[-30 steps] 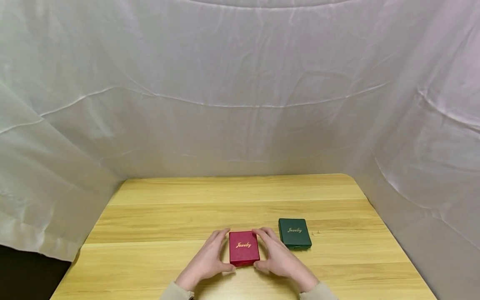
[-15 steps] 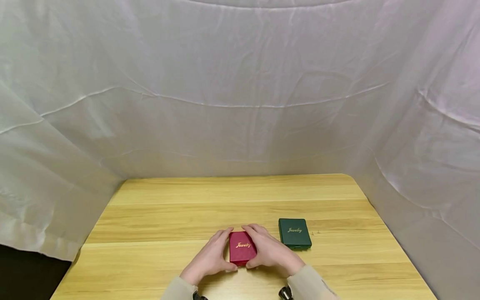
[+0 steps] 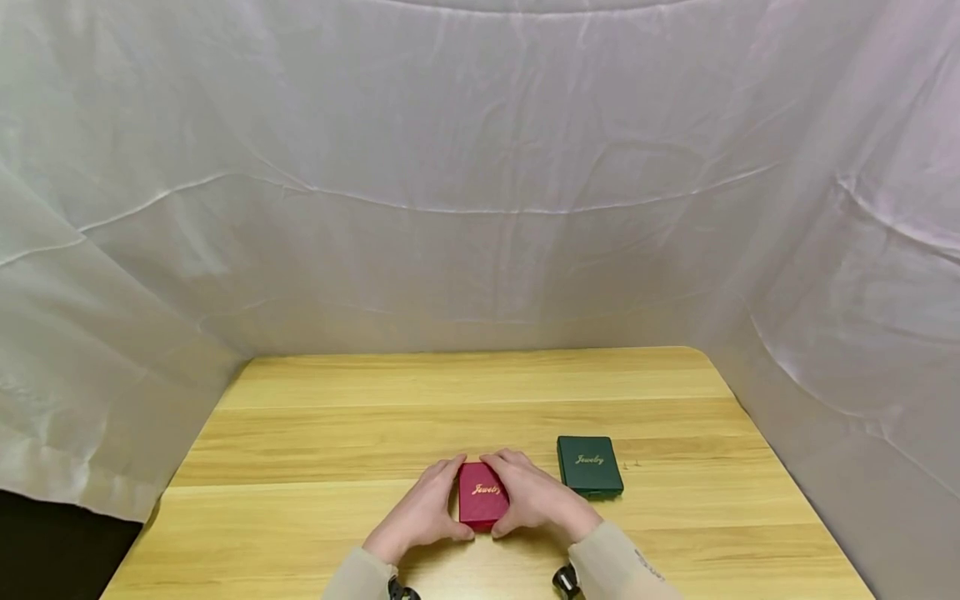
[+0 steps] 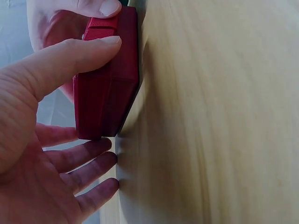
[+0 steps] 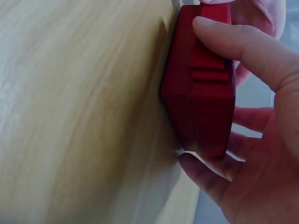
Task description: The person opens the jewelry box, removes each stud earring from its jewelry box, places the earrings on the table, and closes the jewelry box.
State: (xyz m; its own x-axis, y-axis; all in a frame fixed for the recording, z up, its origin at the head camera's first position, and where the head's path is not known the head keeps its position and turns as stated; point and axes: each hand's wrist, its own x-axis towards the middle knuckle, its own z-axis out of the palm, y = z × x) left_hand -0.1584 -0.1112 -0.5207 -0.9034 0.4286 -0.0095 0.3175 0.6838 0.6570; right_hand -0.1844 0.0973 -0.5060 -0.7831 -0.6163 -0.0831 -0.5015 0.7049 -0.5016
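Observation:
A red jewelry box (image 3: 478, 497) with gold "Jewelry" lettering lies closed near the front of the table, lid up. From its left side my left hand (image 3: 422, 514) holds it, thumb on the front face and index finger at the far edge. My right hand (image 3: 538, 504) grips the other side and covers part of the lid's right edge. In the left wrist view the left thumb (image 4: 93, 53) crosses the front of the box near its ribbed tab, other fingers spread beside it. In the right wrist view the right thumb (image 5: 229, 37) presses on the front tab.
A closed green jewelry box (image 3: 590, 468) lies to the right, just beyond my right hand. Two tiny pieces (image 3: 637, 463) lie beside it on the wooden table (image 3: 465, 383). Pale curtains (image 3: 480, 258) hang behind and along both sides.
My right hand has moved left and closed in on the red box, covering more of its right side. My left hand has shifted slightly right. Both boxes stay in place.

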